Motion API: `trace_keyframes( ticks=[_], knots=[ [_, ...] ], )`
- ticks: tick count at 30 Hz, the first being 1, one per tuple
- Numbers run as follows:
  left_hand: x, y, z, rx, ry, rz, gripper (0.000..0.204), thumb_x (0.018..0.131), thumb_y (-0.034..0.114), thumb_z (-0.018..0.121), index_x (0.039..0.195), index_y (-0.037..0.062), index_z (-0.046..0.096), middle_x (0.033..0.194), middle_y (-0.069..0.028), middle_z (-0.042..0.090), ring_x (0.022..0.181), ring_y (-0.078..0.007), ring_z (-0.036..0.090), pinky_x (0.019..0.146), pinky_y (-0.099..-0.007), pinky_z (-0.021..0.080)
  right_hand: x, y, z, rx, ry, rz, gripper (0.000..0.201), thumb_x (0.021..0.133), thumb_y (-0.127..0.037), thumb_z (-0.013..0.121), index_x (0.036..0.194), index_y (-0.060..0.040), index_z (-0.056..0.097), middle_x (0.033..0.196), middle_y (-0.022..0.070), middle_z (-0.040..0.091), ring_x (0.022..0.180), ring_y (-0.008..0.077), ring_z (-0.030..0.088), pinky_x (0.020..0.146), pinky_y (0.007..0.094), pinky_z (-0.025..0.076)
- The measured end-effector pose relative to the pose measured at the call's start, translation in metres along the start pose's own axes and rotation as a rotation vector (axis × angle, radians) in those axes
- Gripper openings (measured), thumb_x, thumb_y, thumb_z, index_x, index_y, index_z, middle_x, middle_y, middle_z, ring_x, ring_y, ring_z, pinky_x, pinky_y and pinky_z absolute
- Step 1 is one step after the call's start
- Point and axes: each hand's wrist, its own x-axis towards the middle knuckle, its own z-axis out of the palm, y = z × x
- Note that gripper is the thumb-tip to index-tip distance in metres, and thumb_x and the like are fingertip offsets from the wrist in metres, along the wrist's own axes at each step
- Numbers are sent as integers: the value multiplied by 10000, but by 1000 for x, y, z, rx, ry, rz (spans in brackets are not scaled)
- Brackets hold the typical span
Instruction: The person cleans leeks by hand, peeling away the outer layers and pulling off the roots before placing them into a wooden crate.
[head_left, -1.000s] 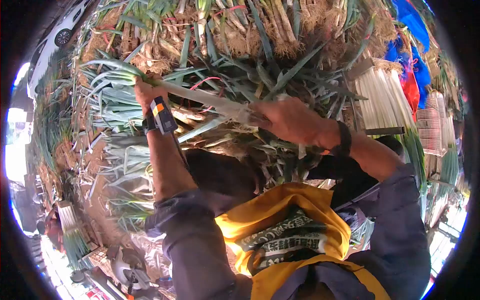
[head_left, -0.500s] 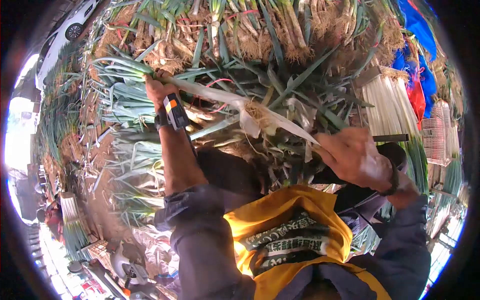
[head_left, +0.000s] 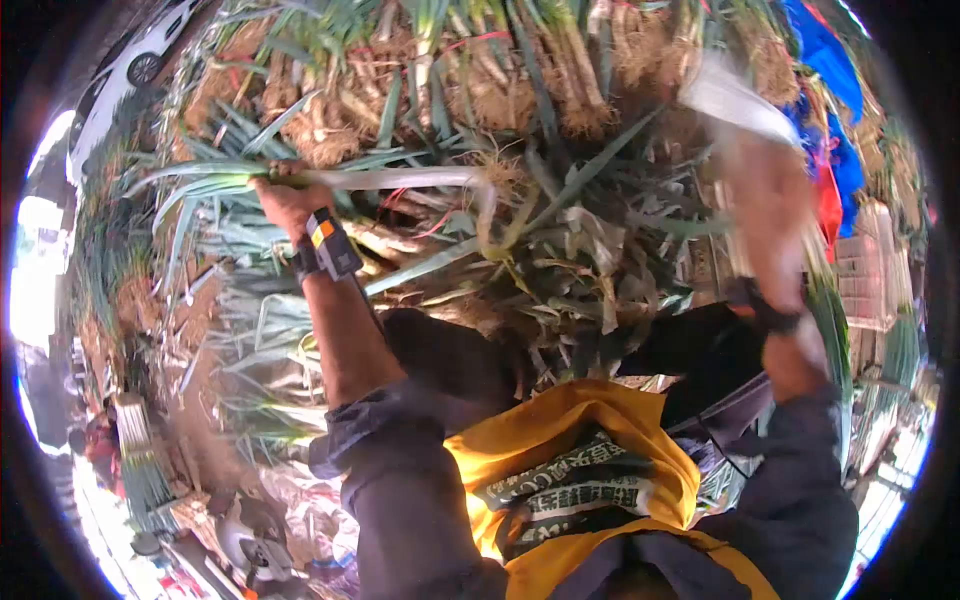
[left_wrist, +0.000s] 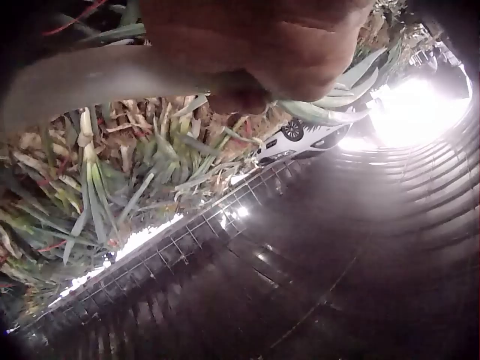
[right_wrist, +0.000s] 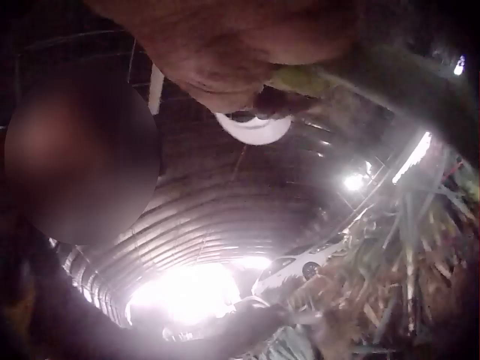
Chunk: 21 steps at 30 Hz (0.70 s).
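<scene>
In the head view my left hand (head_left: 288, 200) grips a long green onion (head_left: 400, 179) where the white stalk meets the green leaves. The stalk points right, ending in pale roots (head_left: 496, 168) with a yellowish strip (head_left: 488, 225) hanging below them. Close up in the left wrist view, the fingers (left_wrist: 255, 45) curl round the stalk (left_wrist: 82, 79). My right hand (head_left: 768, 195), motion-blurred, is raised at the right, well apart from the roots. It pinches a pale strip of peeled onion skin (head_left: 740, 100), also blurred; in the right wrist view a greenish leaf (right_wrist: 300, 79) shows between thumb and fingers.
Bundles of unpeeled green onions with soil-covered roots (head_left: 590, 110) line the far side. Loose leaves and peelings (head_left: 590, 260) lie heaped before me. At the right are a blue bag (head_left: 830, 60) and a plastic crate (head_left: 868, 265). A white car (head_left: 125, 80) stands far left.
The right hand first pulled a pale skin strip from the root end down and right, then swung up and away with a strip. The left hand keeps its grip; the stalk now lies more level.
</scene>
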Motion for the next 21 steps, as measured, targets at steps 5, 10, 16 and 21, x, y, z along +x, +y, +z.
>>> trace_keyframes(
  ticks=[5, 10, 16, 21],
  knots=[
    [-2, 5, 9, -284, -180, -126, 393, 1046, 420, 421, 866, 71, 449, 724, -25, 449, 598, -167, 428, 582, -302, 456, -56, 165, 121, -390, -955, -261, 239, 979, -297, 563, 960, -91, 683, 901, 82, 696, 774, 259, 672, 644, 412, 546],
    [-12, 18, 12, -303, -236, -155, 471, 1085, 444, 314, 824, 67, 420, 717, -41, 457, 608, -182, 434, 587, -312, 462, -95, 154, 159, -465, -1242, -326, 246, 972, -234, 568, 1134, -107, 703, 1005, 121, 703, 916, 305, 683, 796, 437, 553],
    [3, 6, 12, -391, -340, -202, 381, 1030, 351, 431, 832, 28, 464, 718, -63, 479, 634, -208, 481, 623, -343, 464, -17, 46, 141, 616, -811, 206, 373, 965, -331, 687, 1221, -62, 644, 1207, 102, 638, 1013, 216, 654, 824, 358, 546],
    [-10, -2, 29, -413, -215, -243, 455, 1088, 445, 321, 887, 55, 441, 731, -57, 462, 632, -183, 470, 583, -309, 460, -15, 30, 162, 398, -845, 224, 458, 956, -426, 686, 1191, -36, 636, 1094, 68, 594, 890, 151, 567, 722, 346, 485]
  ],
)
